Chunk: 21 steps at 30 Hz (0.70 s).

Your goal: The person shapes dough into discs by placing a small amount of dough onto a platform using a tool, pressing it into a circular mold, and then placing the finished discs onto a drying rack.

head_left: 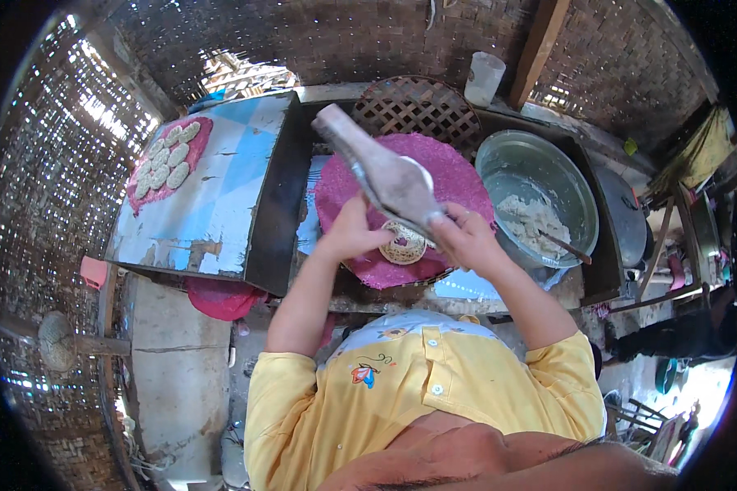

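Note:
My right hand (467, 239) is closed on the lower end of a long grey-brown paddle-shaped tool (385, 170), slightly blurred, its narrower end slanting up to the left. Beside the tool's lower left edge is my left hand (354, 233), thumb stretched out apart from the fingers, which are partly hidden. That thumb reaches the rim of a small round cream piece with dark speckles (403, 260); pink shows at its middle. Under both hands lies a round, bright pink cloth-like sheet (458, 176). Part of a white round thing (422, 172) peeks out behind the tool.
On my right, a large green basin (540, 143) holds pale dough (532, 221) and a wooden-handled utensil (565, 245). Several pale flat rounds (168, 159) lie on pink material upon a blue-white board (229, 180). A woven basket tray (418, 106) and a translucent cup (485, 78) stand behind.

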Motion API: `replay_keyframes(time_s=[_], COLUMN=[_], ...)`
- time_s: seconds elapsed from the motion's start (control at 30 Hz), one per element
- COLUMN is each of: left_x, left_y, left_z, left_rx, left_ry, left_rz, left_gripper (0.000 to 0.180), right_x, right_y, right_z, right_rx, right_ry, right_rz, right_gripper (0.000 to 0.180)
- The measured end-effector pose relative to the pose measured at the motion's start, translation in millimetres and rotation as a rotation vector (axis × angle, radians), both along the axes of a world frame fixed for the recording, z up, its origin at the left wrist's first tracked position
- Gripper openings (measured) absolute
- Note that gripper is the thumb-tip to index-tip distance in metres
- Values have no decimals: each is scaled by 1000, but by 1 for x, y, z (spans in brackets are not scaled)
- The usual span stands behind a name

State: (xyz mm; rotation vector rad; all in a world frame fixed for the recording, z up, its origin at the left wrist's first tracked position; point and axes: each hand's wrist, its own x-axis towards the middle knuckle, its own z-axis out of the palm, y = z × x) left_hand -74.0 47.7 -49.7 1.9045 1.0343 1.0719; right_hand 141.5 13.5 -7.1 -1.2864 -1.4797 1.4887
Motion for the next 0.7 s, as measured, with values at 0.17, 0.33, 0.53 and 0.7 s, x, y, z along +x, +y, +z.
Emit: replay_keyframes(time_s=[0.17,0.33,0.53,0.7], left_x=[-25,-155,-253,-190], left_y=[-7,-23,-61,-64], left_z=[-34,-70,-104,-54], left_rx=[143,-178,-169,-249], left_ry=[-211,-517,-906,-893], left_rz=[421,845,297,655], left_gripper=[46,47,32,13], right_x=[-9,33,71,50], right_y=[-15,-48,-146,-199], right_z=[6,-22,-172,-265], right_rx=[229,233,-424,-776], right_ry=[-32,21,360,182], right_rz=[372,561,-44,-166], right_gripper=[36,31,31,22])
